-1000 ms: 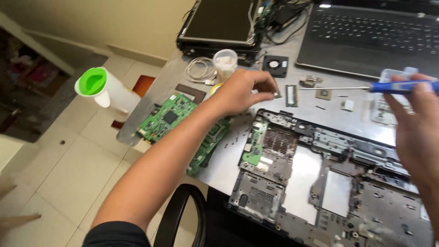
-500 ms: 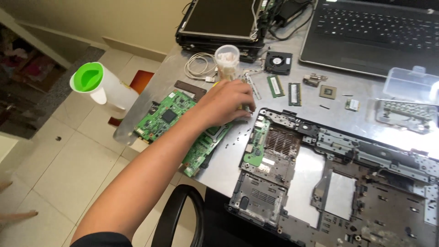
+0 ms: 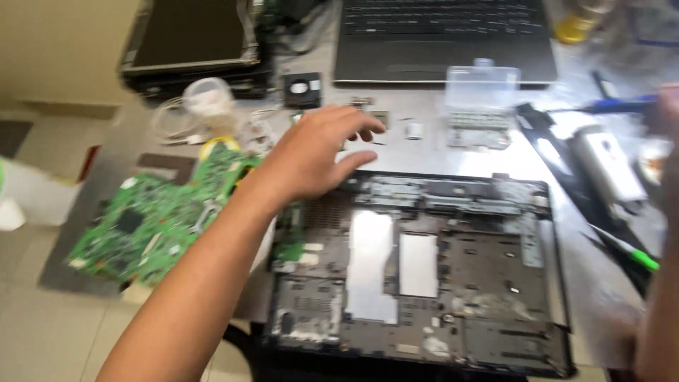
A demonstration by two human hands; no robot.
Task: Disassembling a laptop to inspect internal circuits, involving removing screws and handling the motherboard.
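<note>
One green circuit board [image 3: 152, 219] turning up first, at the far left, lying flat and partly overhanging the table's edge [image 3: 106, 177]. Counting, behind it, one white cup [image 3: 206, 99] beside a loose coil of white cable [image 3: 166, 120], one closed dark laptop [image 3: 187, 42] at the back, and one small black fan [image 3: 302, 90]. Coming next to the left hand [image 3: 318, 152], hovering palm down above the top left corner of the stripped laptop base [image 3: 438, 283], fingers spread and lightly curled, gripping nothing. Pointing up and to the right, toward the small square chip [image 3: 380, 119] lying flat just past the fingertips, near but apparently not touching; being squarish, showing no long axis to speak of. Counting one such chip, plus one small pale part [image 3: 414, 129] just to its right and one clear plastic box [image 3: 481, 106] beyond that, in front of one open laptop [image 3: 442, 35]. Finding only one stripped base, filling the near middle. Passing one white and silver tool [image 3: 608, 166] and one green-tipped tool [image 3: 633, 255]. Ending at the right hand [image 3: 665, 117], blurred at the frame's edge beside one blue screwdriver [image 3: 612, 106]; impossible telling whether gripping it. Judging the left hand far nearer the chip, the right being well apart.
</note>
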